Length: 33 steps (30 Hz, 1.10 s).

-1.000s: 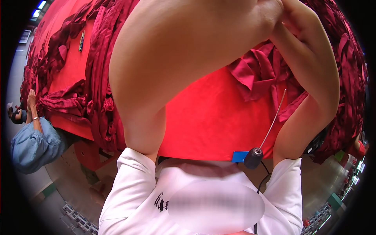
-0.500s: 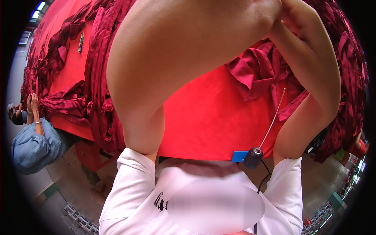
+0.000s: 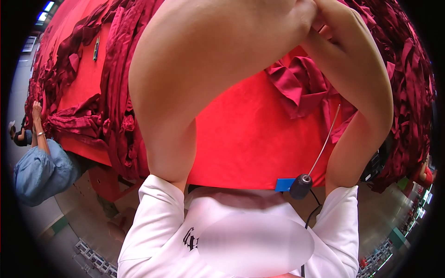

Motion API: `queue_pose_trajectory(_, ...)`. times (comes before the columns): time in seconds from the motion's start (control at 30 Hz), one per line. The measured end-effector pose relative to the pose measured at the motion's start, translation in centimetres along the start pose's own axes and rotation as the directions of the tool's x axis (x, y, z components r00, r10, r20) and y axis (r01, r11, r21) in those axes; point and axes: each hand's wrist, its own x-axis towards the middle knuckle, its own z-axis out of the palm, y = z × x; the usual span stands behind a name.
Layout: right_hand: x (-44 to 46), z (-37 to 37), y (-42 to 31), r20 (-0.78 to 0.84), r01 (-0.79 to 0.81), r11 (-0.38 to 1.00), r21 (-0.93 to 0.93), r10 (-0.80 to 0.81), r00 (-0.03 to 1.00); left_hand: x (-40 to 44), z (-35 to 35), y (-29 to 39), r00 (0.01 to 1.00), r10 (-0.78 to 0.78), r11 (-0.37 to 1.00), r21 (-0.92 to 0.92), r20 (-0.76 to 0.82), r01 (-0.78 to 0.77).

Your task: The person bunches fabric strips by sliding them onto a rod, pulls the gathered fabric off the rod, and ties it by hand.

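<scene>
Both arms reach up over the red table covering [image 3: 245, 139] and meet near the top edge. My left hand [image 3: 302, 16] is mostly cut off by that edge, and its fingers do not show clearly. My right hand [image 3: 340, 25] lies against or just beside it; a small gap between them shows red. What either hand holds, if anything, is hidden. Below them lies a crumpled piece of dark red satin-like cloth [image 3: 301, 88]. Nearer my body, at the table's front edge, a thin metal rod [image 3: 327, 136] rises from a black bulb-shaped base [image 3: 301, 186].
Long heaps of dark red cloth strips [image 3: 123, 92] run along the left, with more cloth [image 3: 410, 111] at the right. A pen-like tool [image 3: 96, 49] lies at the upper left. A small blue card [image 3: 283, 185] sits by the base. A co-worker in blue [image 3: 46, 169] stands left.
My forearms and hands have shifted slightly left, the right arm most. The co-worker's hands at the left have risen a little. The cloth below my hands stays put.
</scene>
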Motion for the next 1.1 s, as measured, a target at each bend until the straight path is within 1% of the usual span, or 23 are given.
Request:
queue_pose_trajectory(0.1, -0.2, 0.2, -0.5, -0.018, 0.040, 0.999, 0.004, -0.040, 0.999, 0.1, 0.0, -0.2, 1.000, 0.019, 1.000, 0.005, -0.004, -0.019)
queue_pose_trajectory(0.17, -0.2, 0.2, -0.7, -0.034, -0.013, 1.000, -0.007, 0.013, 0.999, 0.1, 0.1, -0.3, 0.999, 0.033, 0.999, 0.003, -0.004, -0.033)
queue_pose_trajectory(0.2, -0.3, 0.1, -0.7, -0.034, -0.013, 1.000, -0.007, 0.013, 0.999, 0.1, 0.1, -0.3, 0.999, 0.048, 0.999, 0.002, -0.011, -0.048)
queue_pose_trajectory(0.27, -0.4, -0.1, -0.7, -0.022, 0.043, 0.997, -0.071, -0.045, 0.999, 0.1, 0.2, -0.3, 0.998, 0.063, 0.998, 0.001, -0.017, -0.063)
queue_pose_trajectory(0.3, -0.5, -0.1, -0.7, -0.022, 0.043, 0.997, -0.071, -0.044, 0.999, 0.1, 0.1, -0.2, 0.998, 0.057, 0.998, 0.000, -0.013, -0.057)
queue_pose_trajectory(0.37, -0.6, -0.1, -0.7, -0.036, 0.095, 0.993, -0.071, -0.098, 0.995, 0.2, 0.1, 0.0, 0.999, 0.047, 0.999, -0.002, -0.003, -0.047)
queue_pose_trajectory(0.4, -0.5, -0.1, -0.4, -0.037, 0.094, 0.993, -0.071, -0.097, 0.995, 0.2, 0.1, 0.1, 0.999, 0.041, 0.999, -0.003, 0.002, -0.041)
queue_pose_trajectory(0.47, -0.1, -0.1, 0.4, -0.002, 0.007, 1.000, 0.023, -0.007, 1.000, 0.2, 0.0, 0.2, 0.999, 0.031, 1.000, -0.004, 0.012, -0.031)
queue_pose_trajectory(0.6, -0.3, -0.3, 0.3, 0.006, 0.003, 1.000, -0.001, -0.003, 1.000, 0.3, -0.1, 0.5, 0.999, 0.007, 1.000, -0.008, 0.032, -0.007)
queue_pose_trajectory(0.67, -0.7, -0.4, -0.6, -0.029, 0.113, 0.990, -0.086, -0.116, 0.993, 0.3, -0.1, 0.5, 0.999, 0.001, 1.000, -0.010, 0.039, -0.001)
queue_pose_trajectory(0.77, -0.8, -0.5, -0.6, -0.023, 0.106, 0.992, -0.070, -0.108, 0.994, 0.1, 0.1, 0.2, 0.999, 0.031, 0.999, -0.035, 0.018, -0.030)
queue_pose_trajectory(0.83, -0.8, -0.5, -0.5, -0.024, 0.108, 0.991, -0.078, -0.110, 0.994, 0.0, 0.3, 0.0, 0.996, 0.077, 0.996, -0.031, -0.046, -0.079)
queue_pose_trajectory(1.0, -0.7, -0.4, -0.4, -0.029, 0.117, 0.989, -0.090, -0.120, 0.992, 0.1, 0.4, -0.2, 0.995, 0.088, 0.996, -0.015, -0.055, -0.089)
queue_pose_trajectory(1.07, -0.7, -0.4, -0.4, -0.021, 0.102, 0.993, -0.066, -0.103, 0.994, 0.1, 0.3, -0.1, 0.995, 0.085, 0.996, -0.010, -0.052, -0.086)
queue_pose_trajectory(1.1, -0.7, -0.3, -0.4, -0.021, 0.102, 0.993, -0.066, -0.103, 0.994, 0.2, 0.2, 0.1, 0.998, 0.059, 0.998, -0.003, -0.018, -0.059)
